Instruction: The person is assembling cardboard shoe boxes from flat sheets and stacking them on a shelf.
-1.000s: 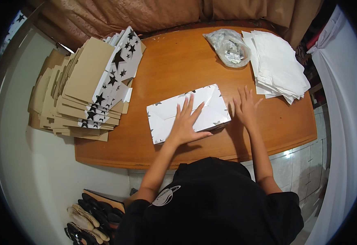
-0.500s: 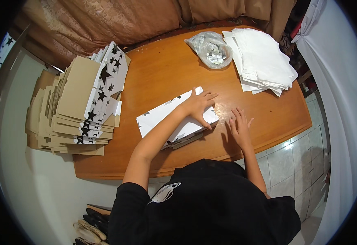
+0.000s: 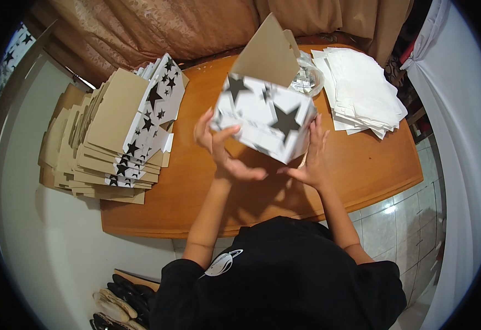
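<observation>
While the left hand (image 3: 218, 146) and right hand (image 3: 314, 162), fingers spread, hold the star-printed box (image 3: 260, 113) between them above the table (image 3: 370, 165), its brown flap (image 3: 268, 52) raised, blurred marks on its front cannot be read. Table surface stretches rightward to the curved edge. A plastic bag (image 3: 308, 81) sits partly hidden behind the box, beside white sheets (image 3: 359, 85); stacked cardboard (image 3: 114, 110) stands left.
</observation>
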`<act>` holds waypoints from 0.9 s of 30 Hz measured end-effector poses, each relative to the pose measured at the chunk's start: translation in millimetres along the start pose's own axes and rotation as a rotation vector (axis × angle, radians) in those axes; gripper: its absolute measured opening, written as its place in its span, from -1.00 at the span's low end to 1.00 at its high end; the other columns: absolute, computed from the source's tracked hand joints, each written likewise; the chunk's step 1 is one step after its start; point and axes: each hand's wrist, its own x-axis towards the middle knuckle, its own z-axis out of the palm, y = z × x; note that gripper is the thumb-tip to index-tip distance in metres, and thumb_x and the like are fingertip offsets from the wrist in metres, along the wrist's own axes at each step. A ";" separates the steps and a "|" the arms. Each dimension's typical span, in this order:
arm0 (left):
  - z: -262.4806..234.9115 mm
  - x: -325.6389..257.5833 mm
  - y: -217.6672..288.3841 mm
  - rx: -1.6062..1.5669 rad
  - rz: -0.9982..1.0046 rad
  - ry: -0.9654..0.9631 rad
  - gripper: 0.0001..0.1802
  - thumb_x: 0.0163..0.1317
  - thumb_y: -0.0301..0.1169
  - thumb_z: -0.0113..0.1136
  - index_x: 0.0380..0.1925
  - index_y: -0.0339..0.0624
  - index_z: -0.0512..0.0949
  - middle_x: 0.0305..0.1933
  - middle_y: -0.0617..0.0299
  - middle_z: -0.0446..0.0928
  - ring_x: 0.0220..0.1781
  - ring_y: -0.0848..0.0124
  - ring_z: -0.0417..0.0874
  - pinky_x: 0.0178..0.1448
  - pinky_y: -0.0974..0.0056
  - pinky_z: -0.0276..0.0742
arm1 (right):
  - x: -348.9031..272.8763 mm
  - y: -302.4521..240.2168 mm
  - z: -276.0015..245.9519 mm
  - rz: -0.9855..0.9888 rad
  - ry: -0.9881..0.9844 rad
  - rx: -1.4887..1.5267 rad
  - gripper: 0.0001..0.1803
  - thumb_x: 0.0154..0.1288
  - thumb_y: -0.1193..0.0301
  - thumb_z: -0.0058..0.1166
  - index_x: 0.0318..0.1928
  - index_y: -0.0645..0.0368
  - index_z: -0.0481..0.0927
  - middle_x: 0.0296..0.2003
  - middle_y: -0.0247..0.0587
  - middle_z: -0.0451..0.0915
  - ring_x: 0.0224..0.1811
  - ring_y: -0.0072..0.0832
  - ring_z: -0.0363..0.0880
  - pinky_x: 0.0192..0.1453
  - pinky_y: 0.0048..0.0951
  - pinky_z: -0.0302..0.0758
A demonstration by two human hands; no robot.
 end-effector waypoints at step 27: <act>-30.9 -81.1 -105.9 -0.235 -1.138 0.098 -0.34 0.19 -0.08 0.18 0.08 -0.40 0.29 0.11 -0.01 0.34 0.13 0.29 0.37 0.21 0.27 0.24 | -51.3 11.0 11.5 -0.294 -0.380 -0.110 -0.68 0.08 0.11 0.17 -0.25 0.03 0.60 -0.01 -0.37 0.49 0.32 -0.17 0.14 0.31 0.38 -0.41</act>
